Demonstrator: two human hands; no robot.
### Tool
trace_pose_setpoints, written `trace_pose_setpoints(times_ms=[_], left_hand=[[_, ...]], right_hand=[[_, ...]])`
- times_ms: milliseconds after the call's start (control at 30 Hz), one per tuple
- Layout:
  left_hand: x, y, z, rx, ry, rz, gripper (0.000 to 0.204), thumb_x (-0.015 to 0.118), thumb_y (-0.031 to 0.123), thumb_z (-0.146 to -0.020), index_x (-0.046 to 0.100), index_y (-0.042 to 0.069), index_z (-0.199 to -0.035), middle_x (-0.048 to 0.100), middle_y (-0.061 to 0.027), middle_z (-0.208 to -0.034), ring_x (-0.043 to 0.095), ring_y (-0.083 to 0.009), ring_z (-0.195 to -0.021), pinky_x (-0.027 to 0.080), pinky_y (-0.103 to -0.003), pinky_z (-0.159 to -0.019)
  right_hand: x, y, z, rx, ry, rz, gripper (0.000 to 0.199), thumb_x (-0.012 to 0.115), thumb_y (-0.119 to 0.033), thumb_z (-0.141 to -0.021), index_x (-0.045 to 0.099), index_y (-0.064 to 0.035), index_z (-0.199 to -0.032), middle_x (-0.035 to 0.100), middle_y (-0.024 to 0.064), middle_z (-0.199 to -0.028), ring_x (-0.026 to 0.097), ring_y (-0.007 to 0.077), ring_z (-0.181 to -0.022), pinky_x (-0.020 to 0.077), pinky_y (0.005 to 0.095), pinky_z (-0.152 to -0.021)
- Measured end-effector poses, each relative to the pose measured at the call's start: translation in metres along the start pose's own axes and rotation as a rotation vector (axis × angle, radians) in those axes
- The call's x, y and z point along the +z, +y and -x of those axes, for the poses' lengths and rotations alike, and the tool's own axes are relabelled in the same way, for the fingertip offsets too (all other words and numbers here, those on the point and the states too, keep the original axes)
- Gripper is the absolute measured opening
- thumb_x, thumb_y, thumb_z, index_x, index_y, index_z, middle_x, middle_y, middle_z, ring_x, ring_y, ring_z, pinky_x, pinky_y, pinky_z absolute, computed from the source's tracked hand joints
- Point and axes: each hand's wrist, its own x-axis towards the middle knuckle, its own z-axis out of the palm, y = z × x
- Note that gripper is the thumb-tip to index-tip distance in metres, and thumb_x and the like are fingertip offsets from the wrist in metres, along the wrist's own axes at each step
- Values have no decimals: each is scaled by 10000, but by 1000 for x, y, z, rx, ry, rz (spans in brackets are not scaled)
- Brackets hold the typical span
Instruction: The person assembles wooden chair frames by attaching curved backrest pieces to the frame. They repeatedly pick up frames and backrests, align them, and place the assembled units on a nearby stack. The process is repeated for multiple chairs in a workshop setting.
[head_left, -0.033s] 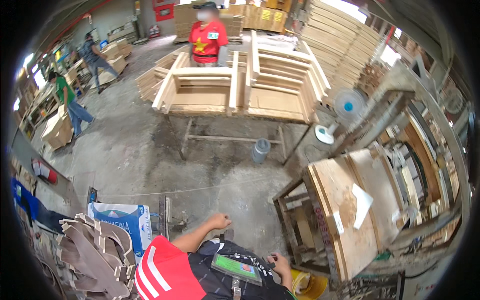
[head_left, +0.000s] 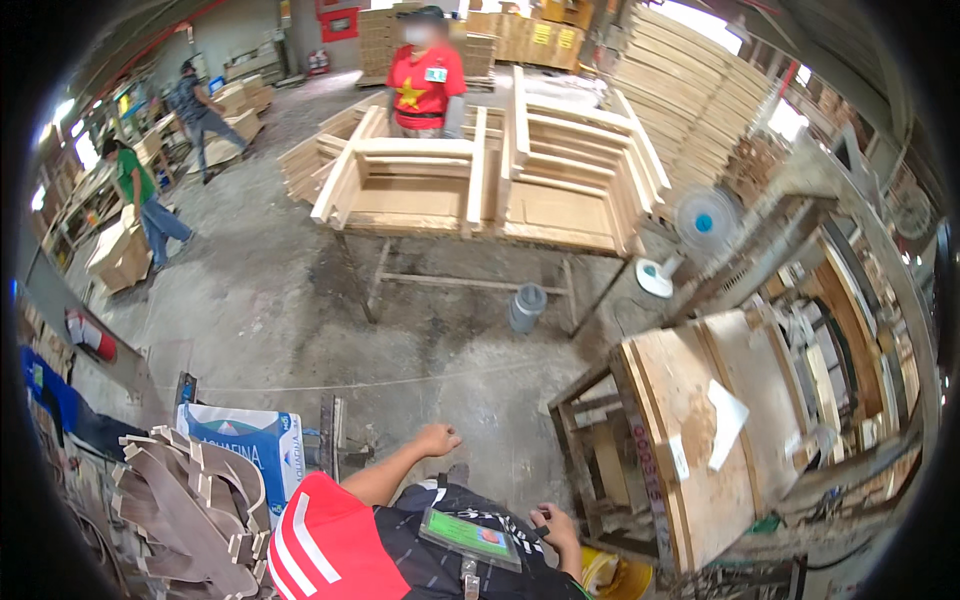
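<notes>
Soft Hands and a Careful Reach

Our left hand (head_left: pixel 437 441) is out in front of us, over the floor (head_left: pixel 450 345). Its fingers are a bit bent but loose, and we see nothing in it. Our right hand (head_left: pixel 554 523) is closer to our body, with its fingers bent too. We cannot tell if that one holds something small.

The yellow bucket (head_left: pixel 637 578) is near us on the right, just beside our right wrist in this view. The wooden tabletop (head_left: pixel 745 350) is farther right, and a white piece (head_left: pixel 727 427) lies flat on it. On the near left, the curved wood pieces (head_left: pixel 190 505) sit in a pile, with the blue and white box (head_left: pixel 245 430) just beside them.

To work well here, we think our hands should be soft and ready, not tight. We should look first, then reach slowly. The bucket is close, so we should mind it when we turn. The pile looks tippy, so its top pieces need gentle hands.
</notes>
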Motion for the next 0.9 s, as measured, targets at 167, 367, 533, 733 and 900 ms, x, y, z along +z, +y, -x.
trace_pose_setpoints(times_ms=[167, 367, 533, 733, 900], left_hand=[[-70, -53, -19, -192, 184, 32, 528, 675, 501, -918, 709, 91, -1248, 713, -234, -1214, 657, -429, -1165, 520, -508, -995], [-93, -81, -14, -392, 262, 108, 537, 650, 530, -925, 719, 75, -1201, 715, -226, -1216, 656, -421, -1172, 517, -514, -991], [-64, -82, -10, -586, 11, 121, 572, 639, 566, -916, 746, 61, -1163, 717, -232, -1202, 672, -424, -1134, 524, -510, -977], [-88, -86, -71, -473, 30, 88, 564, 634, 574, -923, 750, 72, -1151, 715, -227, -1208, 669, -437, -1130, 529, -520, -962], [-163, -73, -123, -498, 489, 262, 589, 657, 548, -924, 706, 50, -1234, 721, -253, -1156, 680, -450, -1097, 541, -519, -940]], right_hand=[[-15, -89, -83, -129, -92, 23, 518, 714, -422, -924, 685, -19, -1248, 760, 214, -1085, 737, 324, -1021, 559, 406, -912], [-33, -127, -179, -238, -255, 345, 528, 714, -457, -912, 690, -51, -1249, 752, 221, -1097, 711, 389, -1078, 544, 446, -952], [-33, -172, -264, -339, -384, 451, 543, 743, -457, -913, 688, -30, -1243, 750, 221, -1103, 729, 347, -1044, 555, 408, -929], [-45, -254, -377, -273, -589, -137, 288, 664, -269, -1015, 667, -55, -1208, 745, 124, -963, 746, 255, -906, 598, 375, -773], [-83, -370, -469, -310, -512, -409, 196, 595, -281, -1067, 616, -87, -1091, 683, 45, -830, 658, 148, -663, 555, 326, -526]])
